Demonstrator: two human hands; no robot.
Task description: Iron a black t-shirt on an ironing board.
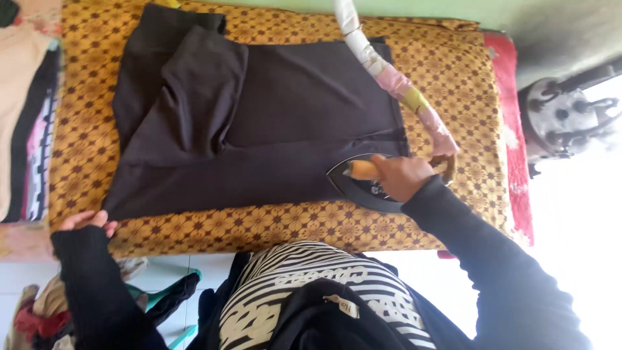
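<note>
Right hand (403, 176): closed around the wooden handle (364, 170) of an iron (363, 185); black sleeve to the wrist.

Iron: dark, pointed sole facing left, resting flat on the lower right corner of the garment (259, 123), near its hem.

Cord (389, 74): thick, wrapped in white, pink and yellow tape; runs from the top edge of the view down across the garment's right side to the iron's rear.

Left hand (87, 220): fingers lie on the lower left corner of the garment, at the near edge of the cloth cover; whether they pinch the fabric or only press on it cannot be told. Black sleeve covers the forearm.

Garment: dark brown-black, spread flat across the counter, one panel folded over at upper left, leaving a diagonal crease.

Counter (466, 84): covered with a gold and brown cloth in a repeating floral grid; the garment fills most of its middle.

Red cloth (512, 116): strip showing beyond the cover's right edge.

Clothes stack (26, 110): folded pieces, beige, black and patterned, just left of the counter.

Machine part (564, 116): grey metal, with knobs, upper right, well apart from the iron, partly washed out by light.

Clothes heap (45, 311): mixed colours, on the floor at lower left.

Striped top (311, 291): black and white, on the person's body, lower centre.
</note>
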